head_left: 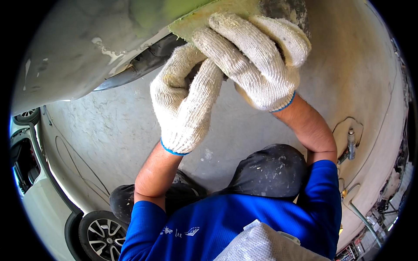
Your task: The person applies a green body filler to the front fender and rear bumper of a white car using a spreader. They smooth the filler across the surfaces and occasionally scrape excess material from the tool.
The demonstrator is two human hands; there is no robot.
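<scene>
from afar i see the car panel (91, 48) ahead, its edge (150, 43) slanting up rightward, the right hand (257, 61) nearer, overlapping it, the left hand (185, 98) close beside, their grip i cannot tell.

In front of you, a dull grey car panel (74, 56) curves in from your left, whitish marks (114, 55) mottling its surface; a rough yellow-green patch (191, 26) covers part of its right side.
</scene>
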